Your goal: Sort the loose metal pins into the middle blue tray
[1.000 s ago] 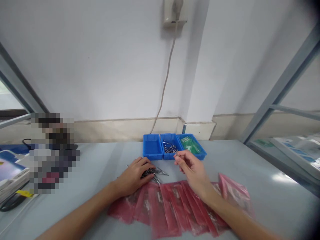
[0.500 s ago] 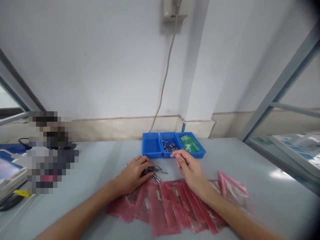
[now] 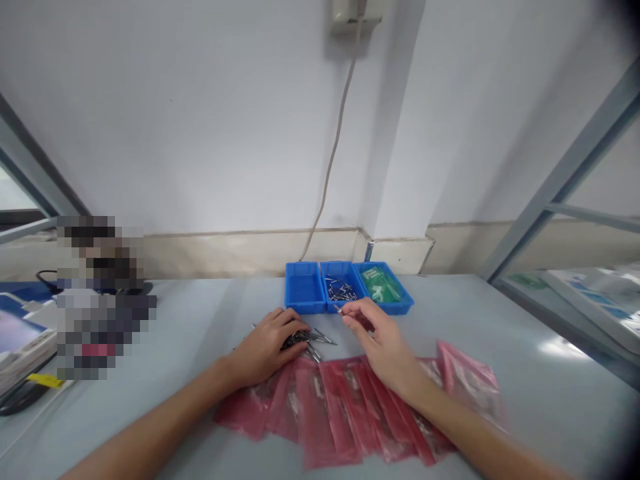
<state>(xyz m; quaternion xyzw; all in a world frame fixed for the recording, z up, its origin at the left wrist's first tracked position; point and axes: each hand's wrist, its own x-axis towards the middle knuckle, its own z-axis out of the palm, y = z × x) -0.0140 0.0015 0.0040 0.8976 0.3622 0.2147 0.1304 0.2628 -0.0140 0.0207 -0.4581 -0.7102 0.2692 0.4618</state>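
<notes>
My left hand [image 3: 273, 343] lies cupped over a pile of thin metal rods [image 3: 325, 337], its thumb and fingers curled round part of the pile. The palm hides some of the rods. Just in front of the middle blue bin [image 3: 341, 265], my right hand [image 3: 381, 340] pinches a small metal rod [image 3: 339, 309] between thumb and index finger, and one end sticks out to the left. More small metal pieces [image 3: 342, 291] lie loose in that bin. Under and beside my forearms, several pink plastic bags [image 3: 320, 433] overlap in a row, with parts visible inside some.
An empty blue bin [image 3: 304, 290] stands left of the middle one. The right blue bin [image 3: 400, 308] holds a green bag [image 3: 381, 287] with white pieces. A cable [image 3: 333, 153] hangs down the wall behind. At far left are white devices [image 3: 30, 353] and a blurred-out area.
My right hand has shifted slightly left, and its fingers have loosened so that more of the small rod shows. My left hand stays on the pile. The view has tilted slightly.
</notes>
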